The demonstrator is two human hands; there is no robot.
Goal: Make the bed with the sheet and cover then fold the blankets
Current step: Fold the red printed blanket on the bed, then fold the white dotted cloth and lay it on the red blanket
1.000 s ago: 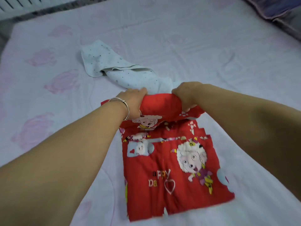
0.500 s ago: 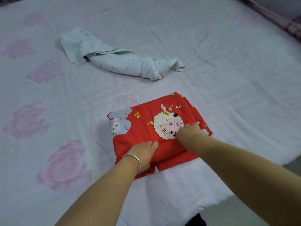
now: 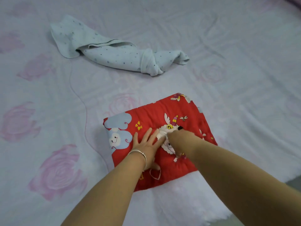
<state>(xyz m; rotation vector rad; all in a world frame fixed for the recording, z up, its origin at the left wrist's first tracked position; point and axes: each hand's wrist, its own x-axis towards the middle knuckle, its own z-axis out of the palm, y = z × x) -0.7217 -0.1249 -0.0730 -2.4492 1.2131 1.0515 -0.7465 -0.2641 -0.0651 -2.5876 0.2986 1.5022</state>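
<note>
The bed point(image 3: 244, 66) fills almost all I see, covered by a pale cover point(image 3: 53, 98) printed with pink roses; its near edge shows at the lower right, with a strip of grey floor point(image 3: 293, 183) beyond it.

Close to this near edge lies the red blanket point(image 3: 162, 110), folded into a thick square, with cartoon sheep and blue clouds on it. Both my arms reach onto it. My left hand point(image 3: 147, 146) lies flat on the middle of the blanket, the fingers straight and spread, pressing the cloth down and grasping nothing. A thin silver bracelet point(image 3: 138, 154) sits on this wrist. My right hand point(image 3: 176, 136) rests just beside it, touching the blanket on the white sheep picture. Its fingers bend down into the cloth, but I cannot tell if they pinch the fabric or only push on it.

Farther away, toward the far left part of the bed and well apart from the red blanket, a light blue blanket point(image 3: 114, 54) with small dark dots lies twisted and not folded.
</note>
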